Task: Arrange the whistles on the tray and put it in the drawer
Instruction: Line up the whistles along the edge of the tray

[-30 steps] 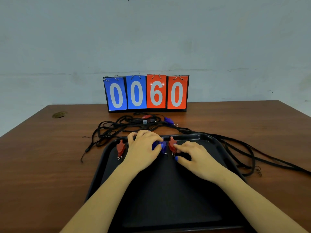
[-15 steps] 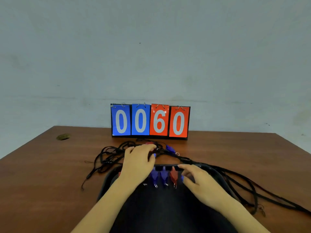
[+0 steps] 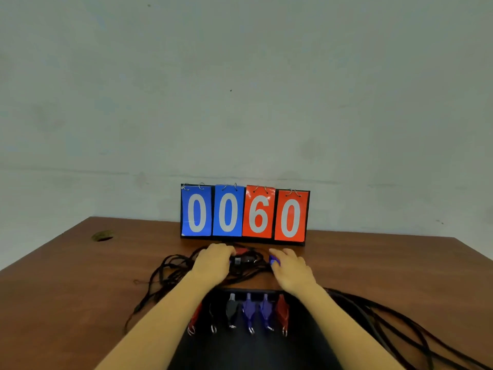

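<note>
Wooden table (image 3: pixel 80 276); red, blue whistles (image 3: pixel 249 308)

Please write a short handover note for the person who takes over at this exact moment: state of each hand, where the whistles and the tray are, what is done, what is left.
Left hand: reaches into the tangle of black lanyards beyond the tray, at a red whistle; whether it grips is hidden.
Right hand: its fingers hold a blue whistle in the same tangle.
Black tray: on the wooden table, nearest the person.
Done: a row of whistles lies along the tray's far edge, among them a black one, two blue ones and a red one; another red one is partly behind the left forearm.
Left: bring over the whistles beyond the tray, then put the tray in the drawer, which is not in view.
</note>
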{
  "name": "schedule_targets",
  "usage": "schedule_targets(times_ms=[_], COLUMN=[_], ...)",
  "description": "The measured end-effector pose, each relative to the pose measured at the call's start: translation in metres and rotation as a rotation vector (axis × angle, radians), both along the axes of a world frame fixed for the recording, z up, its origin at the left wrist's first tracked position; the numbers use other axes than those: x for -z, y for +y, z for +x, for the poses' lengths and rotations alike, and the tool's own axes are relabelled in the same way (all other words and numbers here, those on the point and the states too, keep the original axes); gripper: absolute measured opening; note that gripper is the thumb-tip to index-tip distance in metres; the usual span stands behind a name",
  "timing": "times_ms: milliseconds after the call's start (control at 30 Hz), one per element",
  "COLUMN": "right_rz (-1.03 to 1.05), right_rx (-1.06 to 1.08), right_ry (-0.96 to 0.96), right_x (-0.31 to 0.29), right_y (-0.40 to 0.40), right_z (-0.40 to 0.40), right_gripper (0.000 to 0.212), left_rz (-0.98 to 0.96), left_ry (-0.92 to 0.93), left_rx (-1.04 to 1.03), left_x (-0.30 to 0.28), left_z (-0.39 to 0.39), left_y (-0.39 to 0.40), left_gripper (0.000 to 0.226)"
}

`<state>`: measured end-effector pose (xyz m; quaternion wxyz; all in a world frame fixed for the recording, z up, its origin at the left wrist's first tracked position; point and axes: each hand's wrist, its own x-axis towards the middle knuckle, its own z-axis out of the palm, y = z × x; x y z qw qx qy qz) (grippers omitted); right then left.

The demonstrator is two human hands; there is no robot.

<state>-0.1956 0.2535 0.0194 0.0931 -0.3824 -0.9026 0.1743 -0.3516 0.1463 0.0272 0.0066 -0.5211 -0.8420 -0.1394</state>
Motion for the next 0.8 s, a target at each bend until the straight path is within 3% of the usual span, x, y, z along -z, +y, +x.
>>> schedule_targets(times_ms=[167, 433, 600, 800], right_rz=[0.041, -0.189, -0.069, -0.240], right_rx=[0.074, 0.102, 0.169, 0.152], right_ry=[-0.090, 0.208, 0.273, 0.445], right_x=[0.014, 0.005, -0.006, -0.009], right_y=[-0.002, -0.003, -0.004, 0.000], right_z=[-0.012, 0.004, 0.025, 0.049], right_gripper=[0.042, 0.036, 0.050, 0.048], left_rz=[-0.086, 0.033, 0.062, 0.171], left_ry=[0.187, 0.088, 0.091, 0.116], left_rx=[-0.034, -0.077, -0.121, -0.086], left_x=[0.011, 0.012, 0.010, -0.009], left_z=[-0.001, 0.002, 0.008, 0.018], left_y=[0.011, 0.020, 0.014, -0.005], left_gripper=[0.027, 0.004, 0.008, 0.005])
